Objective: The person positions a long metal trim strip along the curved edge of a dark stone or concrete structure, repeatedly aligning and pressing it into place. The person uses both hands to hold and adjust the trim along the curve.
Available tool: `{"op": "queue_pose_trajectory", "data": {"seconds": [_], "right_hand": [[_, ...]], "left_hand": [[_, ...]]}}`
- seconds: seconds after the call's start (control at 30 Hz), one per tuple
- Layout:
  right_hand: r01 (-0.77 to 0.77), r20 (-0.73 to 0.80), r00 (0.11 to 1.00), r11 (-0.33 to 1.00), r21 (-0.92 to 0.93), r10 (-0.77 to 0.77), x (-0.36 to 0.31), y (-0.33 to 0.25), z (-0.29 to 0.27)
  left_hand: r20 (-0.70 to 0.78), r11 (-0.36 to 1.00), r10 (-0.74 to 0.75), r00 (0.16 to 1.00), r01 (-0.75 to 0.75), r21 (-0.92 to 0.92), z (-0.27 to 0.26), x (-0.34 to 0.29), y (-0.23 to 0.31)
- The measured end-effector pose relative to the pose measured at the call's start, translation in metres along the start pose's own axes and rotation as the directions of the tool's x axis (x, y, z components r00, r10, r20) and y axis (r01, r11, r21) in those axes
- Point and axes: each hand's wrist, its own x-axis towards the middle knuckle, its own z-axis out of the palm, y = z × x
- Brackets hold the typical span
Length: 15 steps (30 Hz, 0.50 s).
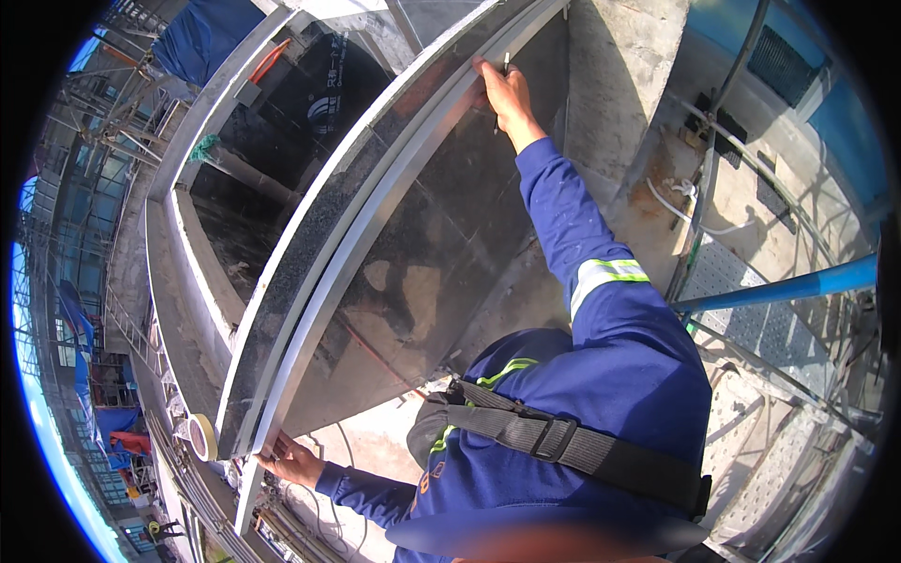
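A long silver metal straightedge (330,281) lies along a dark, smooth panel (469,225), near its far-left edge. My right hand (510,97) is at the upper end of the straightedge, its thumb and fingertips against the metal. A slim pen-like marker (507,64) sticks out between the fingers of that hand. At the lower end, my left hand (293,462) grips the straightedge with its fingers at the tip, palm partly turned up. Beside that end stands a roll of pale tape (202,437).
Past the panel is a dark recess framed by concrete ledges (206,272), with a round bar (249,174) across it. Scaffolding (113,122) rises at the far left. To my right are a blue pole (788,284) and perforated metal planks (751,300). Below the panel hangs a cable (349,446).
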Motion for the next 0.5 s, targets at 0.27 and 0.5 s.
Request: {"op": "queue_pose_trajectory", "data": {"seconds": [0.27,0.5], "right_hand": [[0.02,0.028,0.999,1.0,0.018,-0.02,0.002,0.004,-0.001],[0.005,0.014,1.0,1.0,-0.016,-0.005,0.001,0.003,-0.002]], "left_hand": [[-0.009,0.985,-0.08,0.997,0.077,-0.152,0.017,-0.016,0.015],[0.073,0.999,-0.011,0.997,0.014,-0.051,-0.004,-0.002,0.0]]}}
